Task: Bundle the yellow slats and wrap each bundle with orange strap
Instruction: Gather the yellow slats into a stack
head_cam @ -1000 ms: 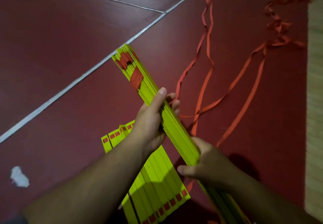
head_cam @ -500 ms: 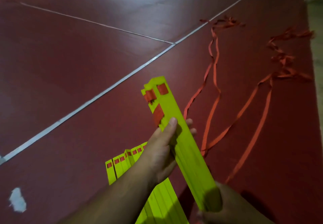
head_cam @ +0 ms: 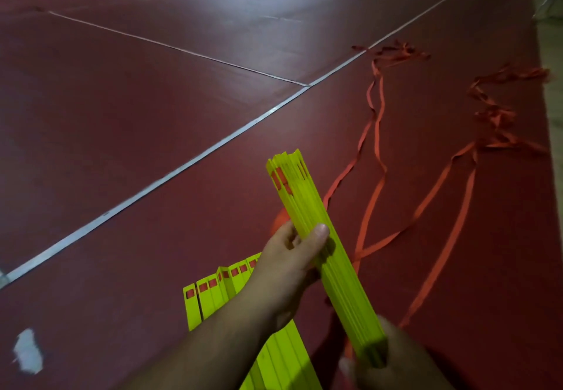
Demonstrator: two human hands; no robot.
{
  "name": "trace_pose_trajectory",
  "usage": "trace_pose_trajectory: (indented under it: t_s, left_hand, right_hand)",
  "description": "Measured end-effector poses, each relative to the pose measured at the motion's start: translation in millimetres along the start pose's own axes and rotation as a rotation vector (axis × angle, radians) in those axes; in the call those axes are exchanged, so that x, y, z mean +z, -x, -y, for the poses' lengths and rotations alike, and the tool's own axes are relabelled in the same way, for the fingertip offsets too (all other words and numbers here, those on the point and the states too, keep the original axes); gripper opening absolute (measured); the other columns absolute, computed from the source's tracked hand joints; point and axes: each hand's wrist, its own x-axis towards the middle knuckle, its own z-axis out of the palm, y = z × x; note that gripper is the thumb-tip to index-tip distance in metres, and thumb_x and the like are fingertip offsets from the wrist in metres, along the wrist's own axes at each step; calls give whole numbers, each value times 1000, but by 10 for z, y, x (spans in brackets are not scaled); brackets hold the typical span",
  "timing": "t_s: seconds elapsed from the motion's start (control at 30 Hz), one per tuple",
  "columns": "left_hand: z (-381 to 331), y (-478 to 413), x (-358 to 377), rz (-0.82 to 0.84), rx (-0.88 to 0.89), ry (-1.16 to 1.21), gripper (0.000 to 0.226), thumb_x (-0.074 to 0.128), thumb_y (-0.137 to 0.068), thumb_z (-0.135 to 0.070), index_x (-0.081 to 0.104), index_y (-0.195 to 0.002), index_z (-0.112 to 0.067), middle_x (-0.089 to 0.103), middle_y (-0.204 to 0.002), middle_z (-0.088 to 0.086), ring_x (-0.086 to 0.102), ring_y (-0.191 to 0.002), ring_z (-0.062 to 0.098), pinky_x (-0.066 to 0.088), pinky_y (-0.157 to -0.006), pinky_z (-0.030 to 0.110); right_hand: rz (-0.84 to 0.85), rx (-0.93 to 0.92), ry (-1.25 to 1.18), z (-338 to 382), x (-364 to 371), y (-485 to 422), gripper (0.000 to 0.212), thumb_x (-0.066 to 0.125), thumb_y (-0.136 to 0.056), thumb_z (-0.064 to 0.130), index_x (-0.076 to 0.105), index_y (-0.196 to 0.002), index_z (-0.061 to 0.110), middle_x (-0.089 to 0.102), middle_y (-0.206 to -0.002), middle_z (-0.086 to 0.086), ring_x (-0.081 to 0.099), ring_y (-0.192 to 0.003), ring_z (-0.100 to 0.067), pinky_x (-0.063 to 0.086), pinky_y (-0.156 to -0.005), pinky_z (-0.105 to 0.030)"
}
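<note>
Slats [head_cam: 307, 201] I hold bundled slant from lower right to frame centre, left hand [head_cam: 289, 268] clasping mid-length, right hand [head_cam: 408, 359] gripping the base, nearer the orange strap [head_cam: 450, 231] lying rightward.

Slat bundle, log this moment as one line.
left hand grips slat bundle mid-length | right hand holds near end | orange strap loose on floor | spare slats on floor | no wrap yet
</note>
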Motion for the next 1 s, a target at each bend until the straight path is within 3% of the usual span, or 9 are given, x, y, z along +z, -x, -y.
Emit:
trace_pose_trajectory:
  t_s: [0.17, 0.23, 0.3, 0.43, 0.53, 0.63, 0.73, 0.87, 1.0]
  left_hand:
    - [-14, 40, -15, 29, 9, 62, 33, 56, -88, -34, 65, -103, -7, 67, -87, 9, 65, -80, 21, 53, -68, 35]
    - [-16, 34, -34, 42, -14, 122, 41, 54, -89, -34, 66, -111, -2, 70, -99, 16, 68, -91, 25, 59, -75, 35]
    - [-32, 44, -50, 35, -40, 177, 45, 52, -89, -32, 65, -118, -1, 70, -113, 21, 68, -103, 30, 59, -85, 39]
    - [-41, 44, -43, 4, -54, 218, 47, 48, -91, -32, 64, -122, -2, 70, -119, 21, 67, -112, 33, 55, -95, 44]
    - [-11, 26, -56, -39, -10, 82, 48, 54, -90, -35, 62, -120, 2, 68, -103, 17, 66, -88, 31, 54, -73, 38]
    - [-10, 20, -83, -68, 32, -17, 35, 62, -90, -31, 65, -114, -5, 70, -93, 8, 69, -88, 24, 54, -70, 38]
    - [-16, 20, -107, -86, 39, -52, 29, 62, -95, -24, 64, -117, -6, 73, -88, 0, 72, -81, 15, 57, -66, 32]
    - [-15, 28, -116, -110, 36, -84, 27, 61, -96, -25, 66, -118, -9, 76, -100, 7, 74, -89, 21, 58, -65, 32]
    - [42, -27, -176, -217, 13, -125, 29, 65, -95, -30, 63, -115, -11, 67, -91, 14, 68, -80, 23, 57, -62, 34]
  right_hand:
    - [84, -176, -144, -22, -16, 6, 80, 87, -64, 54, 49, -135, 47, 69, -122, 10, 62, -116, -6, 44, -104, -40]
    - [122, -221, -223, 33, -43, -10, 77, 89, -71, 31, 50, -137, 28, 62, -131, 20, 55, -123, 1, 40, -105, -25]
    - [192, -196, -245, 46, -98, -28, 63, 84, -73, 15, 50, -126, 20, 68, -107, 31, 61, -102, 12, 42, -86, -8]
    - [152, -116, -286, -18, -69, -24, 50, 85, -69, 14, 59, -112, 20, 72, -81, 26, 64, -81, 12, 42, -75, -7]
    - [131, -81, -286, -38, -77, -29, 42, 94, -60, 34, 71, -94, 22, 73, -76, 12, 65, -75, 3, 45, -73, -14]
    - [66, -31, -256, -29, -17, 7, 56, 90, -51, 58, 74, -89, 20, 76, -79, -5, 71, -76, -16, 51, -71, -23]
    - [-36, 34, -215, -37, 48, 11, 31, 91, -64, 38, 71, -81, 22, 74, -75, 0, 69, -79, -16, 49, -75, -29]
    - [-32, 109, -228, -10, 20, 36, 67, 83, -41, 65, 74, -97, 29, 77, -82, 6, 73, -81, -5, 52, -74, -24]
    - [-125, 116, -223, -5, 14, 37, 73, 83, -32, 62, 70, -93, 23, 73, -66, 3, 69, -62, -6, 49, -58, -18]
